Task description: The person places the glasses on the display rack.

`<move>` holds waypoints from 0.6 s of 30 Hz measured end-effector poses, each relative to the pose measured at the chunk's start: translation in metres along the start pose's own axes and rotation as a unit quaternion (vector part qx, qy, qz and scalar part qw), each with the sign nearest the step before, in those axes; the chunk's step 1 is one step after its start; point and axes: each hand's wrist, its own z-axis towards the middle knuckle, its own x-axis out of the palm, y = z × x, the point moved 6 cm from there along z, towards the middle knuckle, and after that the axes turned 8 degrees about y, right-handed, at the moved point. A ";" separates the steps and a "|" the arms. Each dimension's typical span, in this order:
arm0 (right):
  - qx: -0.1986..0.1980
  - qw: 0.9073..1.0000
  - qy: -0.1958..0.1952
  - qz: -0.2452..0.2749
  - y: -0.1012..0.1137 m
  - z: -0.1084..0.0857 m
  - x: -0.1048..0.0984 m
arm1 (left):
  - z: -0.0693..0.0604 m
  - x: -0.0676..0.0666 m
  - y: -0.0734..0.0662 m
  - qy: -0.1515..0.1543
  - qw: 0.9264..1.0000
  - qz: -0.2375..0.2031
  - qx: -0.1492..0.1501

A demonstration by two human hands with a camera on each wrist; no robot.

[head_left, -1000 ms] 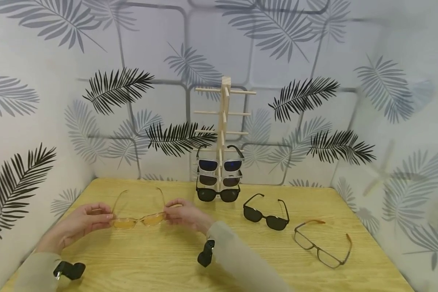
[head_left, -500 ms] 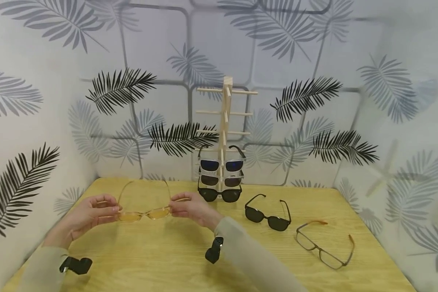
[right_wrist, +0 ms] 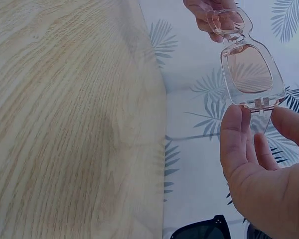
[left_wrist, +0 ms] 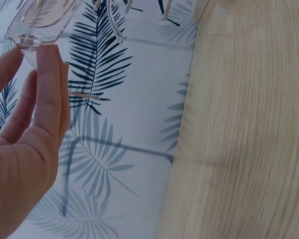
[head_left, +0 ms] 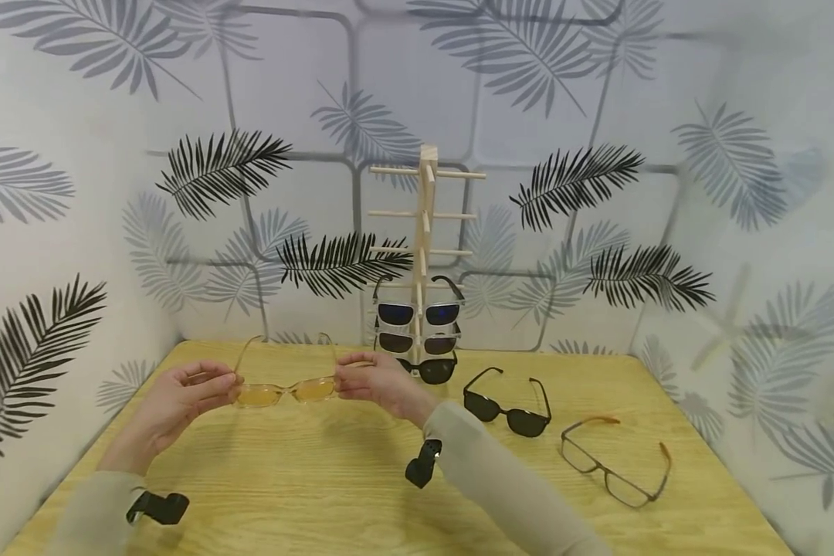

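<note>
The left hand (head_left: 198, 390) and right hand (head_left: 385, 382) pinch the amber-lensed glasses (head_left: 300, 391) by opposite hinge corners, at the wooden stand's (head_left: 424, 232) 8 o'clock. The frame is probably light, stiff and scratch-prone; grip corners only. Versus one second earlier, it sits farther toward 1 o'clock.

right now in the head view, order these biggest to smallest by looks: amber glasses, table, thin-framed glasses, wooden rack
1. Table
2. Wooden rack
3. Amber glasses and thin-framed glasses: too alike to rank
</note>
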 end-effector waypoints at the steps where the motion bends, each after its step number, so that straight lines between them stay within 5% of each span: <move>1: -0.001 1.000 0.001 -0.001 0.002 -0.002 0.000 | 0.001 0.002 -0.001 -0.007 1.000 -0.003 0.001; 8: -0.009 1.000 -0.001 -0.003 0.015 -0.014 -0.006 | 0.005 0.014 -0.007 -0.067 0.997 0.017 -0.019; 18: -0.029 1.000 0.005 0.010 0.041 -0.023 -0.015 | 0.014 0.037 -0.027 -0.075 0.997 0.006 -0.005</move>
